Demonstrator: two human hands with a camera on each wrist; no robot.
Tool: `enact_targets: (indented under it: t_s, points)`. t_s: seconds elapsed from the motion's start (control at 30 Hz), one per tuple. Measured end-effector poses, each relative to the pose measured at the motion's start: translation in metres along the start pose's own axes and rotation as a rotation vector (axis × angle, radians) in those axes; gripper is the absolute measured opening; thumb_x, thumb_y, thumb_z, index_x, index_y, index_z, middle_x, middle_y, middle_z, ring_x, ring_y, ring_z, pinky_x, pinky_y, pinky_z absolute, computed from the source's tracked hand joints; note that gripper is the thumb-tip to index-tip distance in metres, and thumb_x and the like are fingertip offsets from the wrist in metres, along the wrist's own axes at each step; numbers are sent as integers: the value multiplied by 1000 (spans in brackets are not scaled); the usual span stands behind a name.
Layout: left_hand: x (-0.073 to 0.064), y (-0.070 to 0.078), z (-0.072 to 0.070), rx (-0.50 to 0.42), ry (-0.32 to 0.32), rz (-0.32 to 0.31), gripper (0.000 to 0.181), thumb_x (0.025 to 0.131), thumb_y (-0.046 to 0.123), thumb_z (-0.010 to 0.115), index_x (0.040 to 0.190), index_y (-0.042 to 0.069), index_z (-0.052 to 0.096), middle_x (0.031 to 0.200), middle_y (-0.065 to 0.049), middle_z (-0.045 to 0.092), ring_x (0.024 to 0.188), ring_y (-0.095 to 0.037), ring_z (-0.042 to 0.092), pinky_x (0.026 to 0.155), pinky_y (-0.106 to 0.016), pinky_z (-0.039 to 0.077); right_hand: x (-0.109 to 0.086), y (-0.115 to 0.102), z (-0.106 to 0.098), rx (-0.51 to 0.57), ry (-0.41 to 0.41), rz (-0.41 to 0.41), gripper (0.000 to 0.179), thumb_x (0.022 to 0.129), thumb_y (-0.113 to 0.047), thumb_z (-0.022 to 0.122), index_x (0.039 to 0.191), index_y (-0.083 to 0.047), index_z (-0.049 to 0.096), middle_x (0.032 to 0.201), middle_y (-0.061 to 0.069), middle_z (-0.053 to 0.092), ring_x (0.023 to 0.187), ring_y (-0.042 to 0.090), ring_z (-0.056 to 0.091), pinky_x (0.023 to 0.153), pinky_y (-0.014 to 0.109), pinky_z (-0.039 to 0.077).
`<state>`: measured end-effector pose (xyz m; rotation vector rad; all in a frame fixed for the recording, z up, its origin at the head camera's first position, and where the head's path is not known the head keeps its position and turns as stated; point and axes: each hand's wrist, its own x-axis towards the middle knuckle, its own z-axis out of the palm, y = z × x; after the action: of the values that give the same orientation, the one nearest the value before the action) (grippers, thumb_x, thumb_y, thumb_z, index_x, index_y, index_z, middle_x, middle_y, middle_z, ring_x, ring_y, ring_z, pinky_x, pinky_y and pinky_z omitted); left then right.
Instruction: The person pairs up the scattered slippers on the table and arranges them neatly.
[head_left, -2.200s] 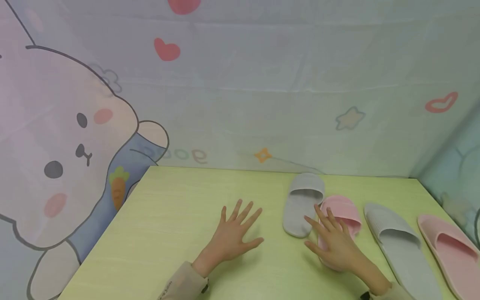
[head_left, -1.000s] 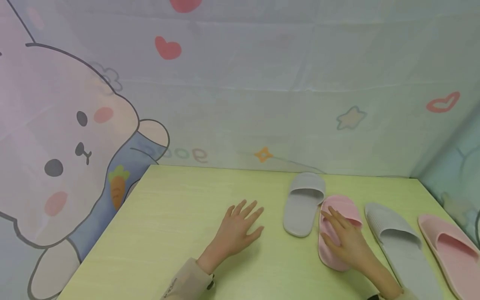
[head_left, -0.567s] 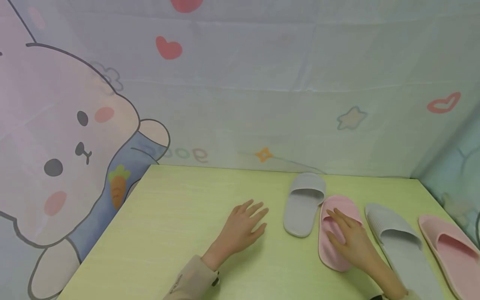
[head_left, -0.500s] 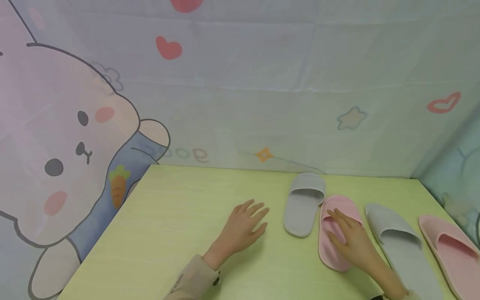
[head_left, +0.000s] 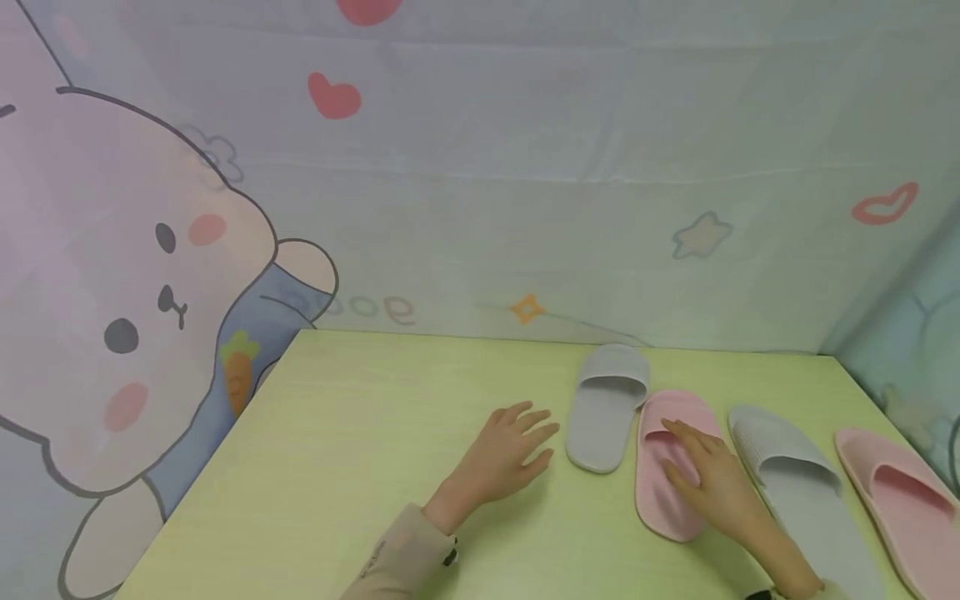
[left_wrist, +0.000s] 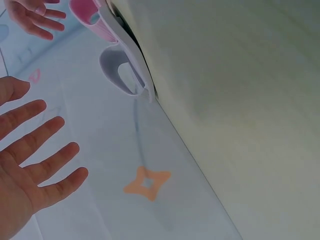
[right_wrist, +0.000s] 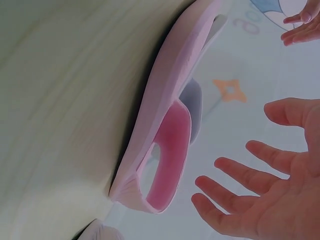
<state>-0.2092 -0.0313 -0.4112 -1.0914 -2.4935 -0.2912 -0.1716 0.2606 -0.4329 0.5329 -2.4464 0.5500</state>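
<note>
My left hand [head_left: 501, 457] hovers over the table, just left of a grey slipper [head_left: 598, 429], its fingers spread and loosely bent around nothing. Over a pink slipper [head_left: 660, 487] hangs my right hand [head_left: 708, 483], hiding part of that slipper's strap and sole. In the right wrist view a gap shows between the right hand [right_wrist: 270, 185] and the pink slipper [right_wrist: 167, 85], with the fingers apart and holding nothing. The left wrist view also has the left hand [left_wrist: 25, 165] away from the grey slipper [left_wrist: 112, 70]. Both slippers lie soles down, toes toward the back.
Right of the pink slipper lie a longer grey slipper [head_left: 813, 508] and a longer pink slipper [head_left: 900, 500], both cut off by the frame. All stand on a yellow-green table [head_left: 360, 433]. A printed cloth [head_left: 480, 208] hangs behind its back edge.
My left hand has moved right, nearer the grey slipper, and its fingers have relaxed from a wide spread. My right hand has shifted a little right and turned over the pink slipper. The slippers stayed put.
</note>
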Motion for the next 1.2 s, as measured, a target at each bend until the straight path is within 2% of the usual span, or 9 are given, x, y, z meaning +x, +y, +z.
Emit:
enact_targets:
  t_s: [0.23, 0.43, 0.67, 1.03, 1.2]
  points:
    - [6, 7, 3, -9, -36, 11, 31, 90, 30, 48, 118, 20, 56, 127, -1, 54, 121, -26, 45, 95, -40, 40, -4, 0, -8, -14, -51, 81, 49, 71, -9, 69, 117, -1, 53, 115, 29, 55, 99, 46, 51, 82, 59, 38]
    - [10, 14, 7, 10, -75, 14, 32, 90, 31, 48, 120, 22, 55, 129, -1, 53, 122, -27, 44, 96, -41, 40, -7, 5, -10, -7, -50, 71, 47, 71, -10, 68, 115, -1, 55, 113, 32, 54, 98, 48, 50, 80, 61, 37]
    - [13, 20, 9, 20, -67, 31, 33, 89, 30, 49, 120, 22, 55, 129, -2, 53, 121, -29, 46, 94, -42, 41, -11, 12, -15, -13, -55, 83, 44, 73, -11, 67, 114, -1, 55, 113, 34, 52, 98, 51, 49, 81, 62, 35]
    - [23, 24, 15, 53, -103, 61, 35, 91, 34, 45, 123, 23, 52, 131, -1, 51, 120, -27, 46, 94, -40, 41, -19, 21, -20, -15, -37, 86, 43, 71, -6, 66, 112, 1, 55, 111, 34, 53, 96, 53, 48, 79, 62, 35]
    - [28, 24, 21, 51, -129, 58, 36, 92, 35, 44, 124, 23, 51, 132, 0, 50, 120, -26, 46, 95, -39, 41, -24, 23, -23, -56, -55, 126, 42, 73, -9, 66, 112, 1, 55, 113, 32, 53, 97, 52, 49, 75, 65, 36]
